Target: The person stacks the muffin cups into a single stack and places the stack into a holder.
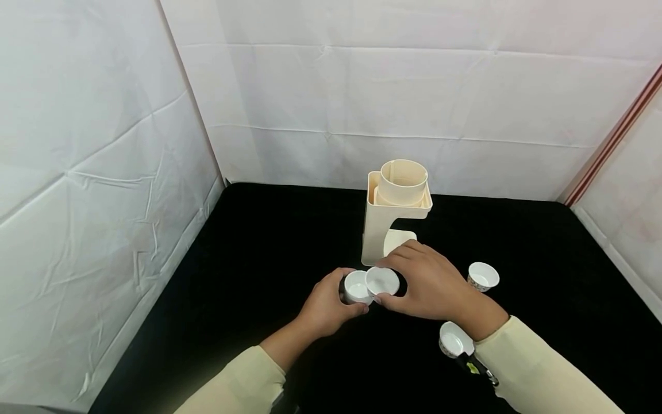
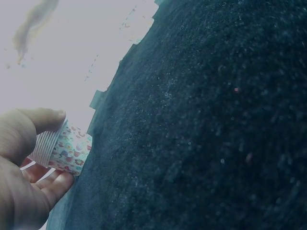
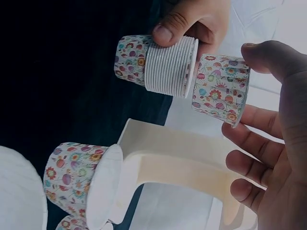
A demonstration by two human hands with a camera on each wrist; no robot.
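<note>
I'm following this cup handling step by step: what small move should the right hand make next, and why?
Probably lift the single cup clear. The right hand pinches it right beside the stack of cups that the left hand grips, so it looks just separated. The cream dispenser stands directly behind, a likely place for it.

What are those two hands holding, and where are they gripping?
The left hand grips a stack of flowered paper cups round its ribbed rims. The right hand pinches a single flowered cup by its sides, thumb against fingers.
</note>
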